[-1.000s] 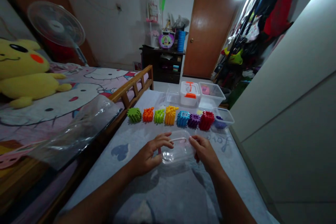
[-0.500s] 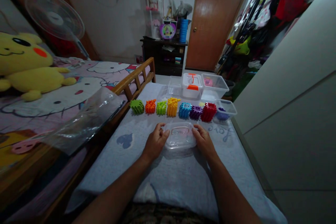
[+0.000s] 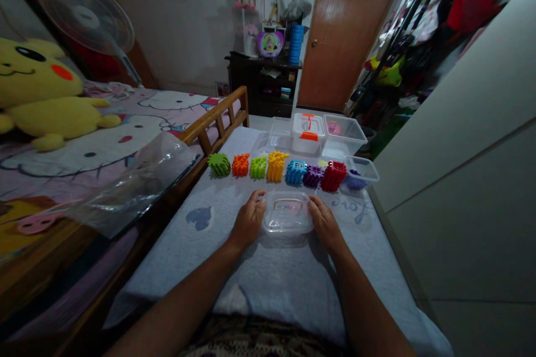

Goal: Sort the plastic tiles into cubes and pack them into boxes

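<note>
A clear plastic box with its lid on (image 3: 287,214) rests on the grey cloth-covered surface (image 3: 268,279) in front of me. My left hand (image 3: 248,222) grips its left side with curled fingers, and my right hand (image 3: 323,222) grips its right side the same way. Just beyond the box stands a row of toy block cubes: green (image 3: 219,164), orange (image 3: 240,165), lime (image 3: 257,168), yellow (image 3: 276,166), blue (image 3: 295,172), purple (image 3: 312,176) and red (image 3: 333,176).
Clear plastic boxes stand at the far end: one with an orange latch (image 3: 309,133), an open one (image 3: 344,134), a small tub with purple pieces (image 3: 360,173). A wooden bed rail (image 3: 211,128), clear plastic bag (image 3: 134,184), yellow plush toy (image 3: 42,95) and fan (image 3: 84,14) lie left. A wall (image 3: 460,145) runs right.
The clear box was tilted up between my hands a second ago; now it sits flat on the cloth with both hands clasped on its sides. The view has shifted slightly.
</note>
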`<action>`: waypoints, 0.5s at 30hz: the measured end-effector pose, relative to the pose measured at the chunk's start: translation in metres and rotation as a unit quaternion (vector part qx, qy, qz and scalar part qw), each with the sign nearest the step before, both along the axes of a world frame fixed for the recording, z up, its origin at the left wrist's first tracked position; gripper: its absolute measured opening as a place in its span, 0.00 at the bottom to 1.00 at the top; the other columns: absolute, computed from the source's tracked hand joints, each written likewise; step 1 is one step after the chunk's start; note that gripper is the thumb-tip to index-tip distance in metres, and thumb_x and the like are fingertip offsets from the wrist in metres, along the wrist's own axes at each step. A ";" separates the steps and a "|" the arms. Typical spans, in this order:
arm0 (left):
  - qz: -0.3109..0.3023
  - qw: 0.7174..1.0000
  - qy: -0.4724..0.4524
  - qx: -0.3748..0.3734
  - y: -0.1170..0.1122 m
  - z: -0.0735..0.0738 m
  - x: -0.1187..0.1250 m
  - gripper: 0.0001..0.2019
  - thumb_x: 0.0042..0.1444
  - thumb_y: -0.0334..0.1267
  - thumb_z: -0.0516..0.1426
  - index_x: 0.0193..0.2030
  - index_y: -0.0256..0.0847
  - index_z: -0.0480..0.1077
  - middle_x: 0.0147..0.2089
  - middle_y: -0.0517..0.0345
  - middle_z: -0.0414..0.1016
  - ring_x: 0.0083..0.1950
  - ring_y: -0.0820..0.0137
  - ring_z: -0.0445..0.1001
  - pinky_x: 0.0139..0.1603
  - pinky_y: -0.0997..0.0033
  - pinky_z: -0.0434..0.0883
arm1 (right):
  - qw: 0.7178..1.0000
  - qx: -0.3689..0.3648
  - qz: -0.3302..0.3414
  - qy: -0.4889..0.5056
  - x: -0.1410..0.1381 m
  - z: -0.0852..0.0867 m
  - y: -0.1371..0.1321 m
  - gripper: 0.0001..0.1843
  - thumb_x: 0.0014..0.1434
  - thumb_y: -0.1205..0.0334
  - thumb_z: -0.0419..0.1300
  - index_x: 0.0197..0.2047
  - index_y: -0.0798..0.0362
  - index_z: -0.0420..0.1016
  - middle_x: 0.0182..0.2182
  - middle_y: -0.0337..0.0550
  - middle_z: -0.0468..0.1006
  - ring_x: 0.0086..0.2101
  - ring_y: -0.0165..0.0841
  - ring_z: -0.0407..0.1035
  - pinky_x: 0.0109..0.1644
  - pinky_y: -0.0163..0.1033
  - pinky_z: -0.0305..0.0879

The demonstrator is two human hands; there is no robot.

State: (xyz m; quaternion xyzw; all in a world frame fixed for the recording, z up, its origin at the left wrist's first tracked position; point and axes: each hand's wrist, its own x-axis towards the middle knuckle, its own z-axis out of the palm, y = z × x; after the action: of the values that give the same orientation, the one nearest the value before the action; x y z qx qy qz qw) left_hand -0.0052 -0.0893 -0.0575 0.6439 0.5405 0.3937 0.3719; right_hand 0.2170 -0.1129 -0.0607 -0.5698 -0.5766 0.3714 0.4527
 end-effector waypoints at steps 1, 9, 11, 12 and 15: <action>0.000 1.000 0.001 0.003 0.000 0.000 0.000 0.18 0.64 0.46 0.46 0.52 0.41 0.67 0.36 0.57 0.74 0.35 0.66 0.72 0.39 0.67 0.68 | 1.000 0.003 -0.001 -0.005 0.000 0.000 0.000 0.23 0.67 0.48 0.48 0.52 0.53 0.74 0.46 0.48 0.79 0.46 0.39 0.72 0.51 0.42 0.67; -0.014 1.000 0.003 0.000 0.003 0.005 -0.004 0.19 0.63 0.48 0.46 0.51 0.40 0.68 0.28 0.62 0.69 0.30 0.67 0.69 0.33 0.70 0.64 | 0.999 0.004 -0.007 -0.040 -0.001 0.003 0.000 0.22 0.67 0.50 0.47 0.51 0.54 0.74 0.43 0.47 0.80 0.43 0.38 0.73 0.48 0.40 0.67; -0.021 1.000 -0.004 -0.016 0.004 0.005 -0.006 0.20 0.62 0.50 0.48 0.51 0.39 0.69 0.24 0.65 0.64 0.26 0.68 0.66 0.30 0.71 0.61 | 0.999 0.000 -0.014 -0.045 -0.001 0.004 0.000 0.22 0.67 0.49 0.47 0.50 0.54 0.75 0.43 0.48 0.80 0.43 0.38 0.73 0.49 0.41 0.67; -0.027 0.999 -0.011 -0.026 0.005 0.004 -0.006 0.20 0.61 0.51 0.49 0.51 0.39 0.68 0.23 0.66 0.63 0.25 0.69 0.66 0.29 0.71 0.60 | 0.999 0.000 -0.016 -0.049 -0.001 0.005 0.000 0.22 0.67 0.49 0.47 0.49 0.53 0.75 0.44 0.48 0.80 0.44 0.39 0.73 0.49 0.41 0.67; -0.045 0.997 -0.040 -0.051 0.006 0.003 -0.008 0.22 0.60 0.53 0.52 0.53 0.39 0.67 0.25 0.65 0.67 0.25 0.69 0.67 0.28 0.72 0.60 | 0.998 0.008 -0.014 -0.064 -0.001 0.005 0.000 0.21 0.67 0.51 0.46 0.49 0.53 0.75 0.44 0.49 0.80 0.46 0.39 0.73 0.51 0.41 0.67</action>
State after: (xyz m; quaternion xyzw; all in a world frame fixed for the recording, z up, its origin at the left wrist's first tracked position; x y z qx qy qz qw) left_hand -0.0133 -0.0837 -0.0546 0.6319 0.5146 0.3739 0.4428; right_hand 0.2160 -0.1125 -0.0559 -0.5964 -0.5993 0.3238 0.4246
